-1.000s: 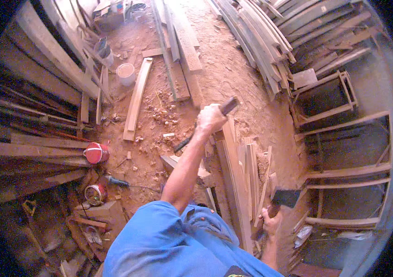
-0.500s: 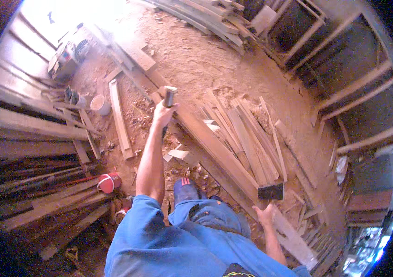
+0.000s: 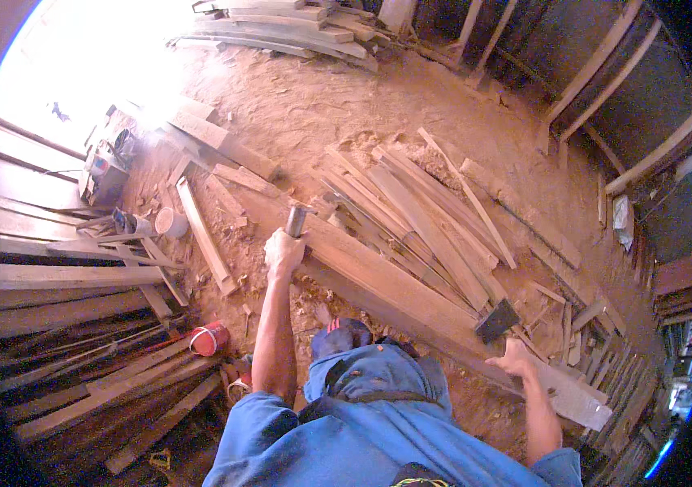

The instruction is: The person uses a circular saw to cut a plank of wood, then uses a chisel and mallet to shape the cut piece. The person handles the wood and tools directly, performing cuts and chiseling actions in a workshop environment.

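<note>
My left hand (image 3: pixel 284 252) is closed in a fist around a tool with a grey metal cylindrical end (image 3: pixel 297 221). The metal end sticks up above the fist, next to the near edge of a long wooden beam (image 3: pixel 378 272); the rest of the tool is hidden. Toward the beam's right end, a dark rectangular block (image 3: pixel 496 322) shows over the wood. Just below it is my right hand (image 3: pixel 515 359), its thumb pointing left and the other fingers curled. Whether the block is joined to something in this hand is hidden.
Loose wooden strips (image 3: pixel 435 219) lie beyond the beam on a sawdust-covered floor (image 3: pixel 297 122). More boards (image 3: pixel 70 276) are stacked at left, near a red bucket (image 3: pixel 209 339) and a pale bucket (image 3: pixel 170 222). A lumber pile (image 3: pixel 281 28) lies at the far side.
The view has turned, so the beam lies flatter across it. My right hand has shifted right and up in view, and the dark block has turned. The left fist still grips the metal-ended tool.
</note>
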A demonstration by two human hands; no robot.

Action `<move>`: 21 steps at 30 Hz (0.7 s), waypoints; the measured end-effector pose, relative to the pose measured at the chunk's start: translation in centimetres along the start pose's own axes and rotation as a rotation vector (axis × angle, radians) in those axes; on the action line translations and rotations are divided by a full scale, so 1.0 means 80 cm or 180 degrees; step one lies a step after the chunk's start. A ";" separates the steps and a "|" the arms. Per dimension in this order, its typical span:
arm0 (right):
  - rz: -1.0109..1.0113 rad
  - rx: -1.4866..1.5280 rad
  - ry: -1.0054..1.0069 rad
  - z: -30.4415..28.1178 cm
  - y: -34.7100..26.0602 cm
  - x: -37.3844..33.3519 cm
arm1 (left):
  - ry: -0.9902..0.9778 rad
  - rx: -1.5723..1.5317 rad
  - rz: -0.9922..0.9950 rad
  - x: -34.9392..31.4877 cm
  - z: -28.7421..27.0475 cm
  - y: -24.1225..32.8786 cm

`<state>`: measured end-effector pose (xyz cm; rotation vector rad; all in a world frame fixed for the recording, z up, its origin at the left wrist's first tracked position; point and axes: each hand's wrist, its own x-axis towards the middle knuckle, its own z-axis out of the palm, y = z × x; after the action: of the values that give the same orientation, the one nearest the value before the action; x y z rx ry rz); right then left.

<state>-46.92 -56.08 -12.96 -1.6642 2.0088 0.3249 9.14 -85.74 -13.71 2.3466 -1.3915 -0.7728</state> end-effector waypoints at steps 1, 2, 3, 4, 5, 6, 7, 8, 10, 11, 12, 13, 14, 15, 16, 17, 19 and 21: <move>-0.0052 0.0151 0.0046 0.001 0.020 0.003 | 0.0040 0.0169 -0.0004 -0.008 0.013 0.017; 0.0031 0.0231 0.0083 0.006 0.037 0.005 | 0.0086 0.0336 -0.0007 -0.014 0.023 0.028; 0.0110 0.0309 0.0119 0.012 0.053 0.006 | -0.0022 0.0315 0.0023 -0.018 0.031 0.037; 0.0526 0.0505 -0.0273 0.018 0.067 0.007 | -0.0131 0.0295 0.0049 -0.020 0.039 0.042; 0.0458 0.0579 -0.0139 0.027 0.078 0.004 | -0.0227 0.0298 0.0032 -0.021 0.047 0.045; 0.0383 0.0655 -0.0006 0.036 0.086 0.002 | -0.0192 0.0155 0.0165 -0.022 0.054 0.044; 0.0310 0.0679 0.0092 0.044 0.091 -0.001 | -0.0146 0.0043 0.0262 -0.024 0.060 0.040; 0.0307 0.0835 0.0113 0.052 0.094 -0.003 | -0.0151 -0.0021 0.0291 -0.024 0.065 0.035; 0.0299 0.0982 0.0214 0.067 0.094 -0.009 | 0.0094 -0.0101 0.0273 -0.029 0.073 0.019; 0.0121 0.1049 0.0349 0.073 0.091 -0.011 | 0.0183 -0.0077 0.0159 -0.033 0.073 0.008; -0.0041 0.1066 0.0598 0.079 0.088 -0.014 | 0.0273 -0.0120 0.0063 -0.039 0.073 -0.005; -0.0029 0.0979 0.0640 0.083 0.084 -0.016 | 0.0334 -0.0101 -0.0085 -0.046 0.073 -0.019; -0.0060 0.1050 0.0745 0.086 0.081 -0.019 | 0.0394 -0.0059 -0.0214 -0.056 0.074 -0.030; 0.0107 0.1026 0.0659 0.087 0.077 -0.020 | 0.0417 0.0136 -0.0104 -0.067 0.071 -0.044; 0.0385 0.1020 0.0485 0.087 0.075 -0.022 | 0.0389 0.0360 0.0033 -0.079 0.069 -0.054; 0.0249 0.1010 0.0447 0.085 0.071 -0.021 | 0.0441 0.0464 0.0159 -0.094 0.071 -0.058; 0.0257 0.0974 0.0336 0.079 0.069 -0.017 | 0.0407 0.0288 0.0575 -0.125 0.079 -0.053; 0.0355 0.0981 -0.0252 0.073 0.071 -0.014 | 0.0201 -0.0014 0.0996 -0.162 0.091 -0.032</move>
<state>-50.96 -51.04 -18.04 -1.3340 1.9815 0.1099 1.71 -73.08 -17.08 2.0585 -1.6712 -0.6050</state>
